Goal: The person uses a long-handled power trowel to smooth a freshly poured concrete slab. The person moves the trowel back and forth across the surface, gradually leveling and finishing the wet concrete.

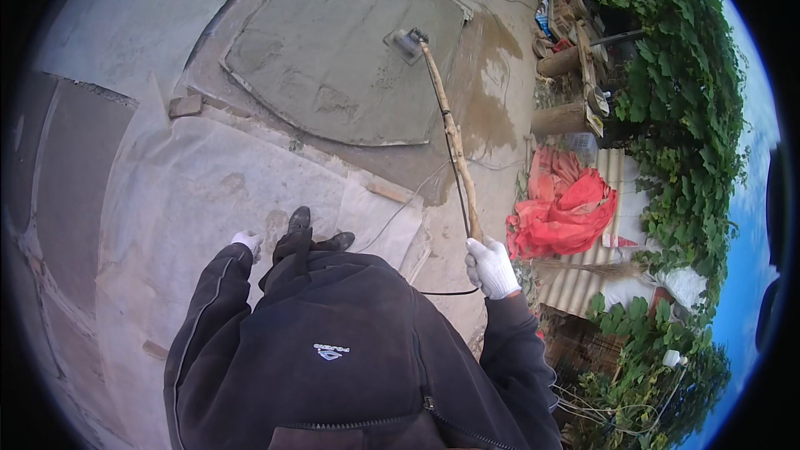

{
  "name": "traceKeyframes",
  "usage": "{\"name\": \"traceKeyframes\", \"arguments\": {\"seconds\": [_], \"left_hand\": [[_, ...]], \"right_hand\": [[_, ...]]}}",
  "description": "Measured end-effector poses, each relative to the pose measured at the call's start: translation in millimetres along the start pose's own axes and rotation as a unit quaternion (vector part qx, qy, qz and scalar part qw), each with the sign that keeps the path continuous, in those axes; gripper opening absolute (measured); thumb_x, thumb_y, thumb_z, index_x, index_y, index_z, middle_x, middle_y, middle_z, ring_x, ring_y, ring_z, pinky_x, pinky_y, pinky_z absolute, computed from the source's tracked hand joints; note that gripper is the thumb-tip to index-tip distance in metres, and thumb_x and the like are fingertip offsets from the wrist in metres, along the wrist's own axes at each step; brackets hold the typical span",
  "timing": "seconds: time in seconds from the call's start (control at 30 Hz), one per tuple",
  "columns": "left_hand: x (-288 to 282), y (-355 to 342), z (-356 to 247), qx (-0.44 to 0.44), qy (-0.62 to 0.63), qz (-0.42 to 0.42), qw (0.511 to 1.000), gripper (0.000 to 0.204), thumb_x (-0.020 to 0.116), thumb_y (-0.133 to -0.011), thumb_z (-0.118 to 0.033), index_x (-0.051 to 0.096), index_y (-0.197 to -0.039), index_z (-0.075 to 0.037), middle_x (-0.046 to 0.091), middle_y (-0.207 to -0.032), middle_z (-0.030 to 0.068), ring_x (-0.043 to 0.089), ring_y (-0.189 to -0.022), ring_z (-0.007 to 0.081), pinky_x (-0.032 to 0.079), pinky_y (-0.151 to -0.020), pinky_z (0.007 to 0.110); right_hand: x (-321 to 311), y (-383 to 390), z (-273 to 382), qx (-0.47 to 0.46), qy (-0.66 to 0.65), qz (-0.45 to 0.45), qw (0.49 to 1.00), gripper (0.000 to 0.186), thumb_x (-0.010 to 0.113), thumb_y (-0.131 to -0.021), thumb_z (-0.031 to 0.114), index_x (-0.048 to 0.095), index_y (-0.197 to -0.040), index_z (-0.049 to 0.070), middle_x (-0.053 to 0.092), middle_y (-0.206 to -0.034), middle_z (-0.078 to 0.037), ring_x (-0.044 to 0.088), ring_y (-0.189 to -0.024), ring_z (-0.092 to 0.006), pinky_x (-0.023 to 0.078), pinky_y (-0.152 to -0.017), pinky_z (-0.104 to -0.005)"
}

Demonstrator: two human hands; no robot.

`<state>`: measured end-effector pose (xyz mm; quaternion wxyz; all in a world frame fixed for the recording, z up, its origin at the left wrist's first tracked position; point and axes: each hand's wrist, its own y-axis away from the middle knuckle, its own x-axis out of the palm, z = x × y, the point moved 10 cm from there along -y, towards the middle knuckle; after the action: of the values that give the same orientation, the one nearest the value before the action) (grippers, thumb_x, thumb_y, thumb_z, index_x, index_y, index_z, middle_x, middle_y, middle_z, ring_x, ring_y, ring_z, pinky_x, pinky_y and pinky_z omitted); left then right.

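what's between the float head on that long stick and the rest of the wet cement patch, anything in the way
Nothing visible. The right hand grips the wooden pole, whose float head rests on the wet cement patch. The patch surface around the head shows bare. A thin black cord runs alongside the pole, off the patch.

Grey concrete slab (167, 25); fresh wet cement patch (333, 50) and brick (185, 106) lie on it.

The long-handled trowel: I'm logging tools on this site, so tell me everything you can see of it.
The long-handled trowel has a rough, slightly crooked wooden pole with a small flat grey head at its far end. The head rests on the wet, grey cement slab. The pole slants from there back to the right hand, white-gloved, which grips its near end. A thin dark cord runs alongside the pole. The left hand is apart from it.
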<state>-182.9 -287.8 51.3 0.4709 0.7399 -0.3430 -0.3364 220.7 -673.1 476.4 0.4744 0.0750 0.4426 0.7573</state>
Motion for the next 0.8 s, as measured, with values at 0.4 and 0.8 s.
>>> {"name": "traceKeyframes", "arguments": {"seconds": [0.4,0.8], "left_hand": [[-2.3,2.5,6.1,-0.007,-0.020,0.004,1.000,0.025,0.064,-0.098,-0.020,0.067,-0.119,-0.005,0.061,-0.069,0.0068,0.060,-0.050,0.0223,0.047,-0.045,0.040],[3.8,-2.7,11.2,0.001,0.007,0.011,1.000,0.033,0.064,-0.097,-0.020,0.067,-0.125,-0.002,0.065,-0.074,0.0076,0.066,-0.054,0.0226,0.054,-0.047,0.039]], "right_hand": [[1.8,14.8,-2.2,0.007,-0.026,0.015,1.000,0.017,0.060,-0.105,0.020,0.051,-0.102,0.006,0.050,-0.068,0.000,0.042,-0.043,-0.0101,0.030,-0.037,-0.0282],[-2.0,35.8,10.6,0.031,-0.014,0.005,0.999,0.012,0.058,-0.106,0.020,0.051,-0.103,0.010,0.049,-0.068,0.001,0.042,-0.042,-0.0090,0.031,-0.035,-0.0257]]}}
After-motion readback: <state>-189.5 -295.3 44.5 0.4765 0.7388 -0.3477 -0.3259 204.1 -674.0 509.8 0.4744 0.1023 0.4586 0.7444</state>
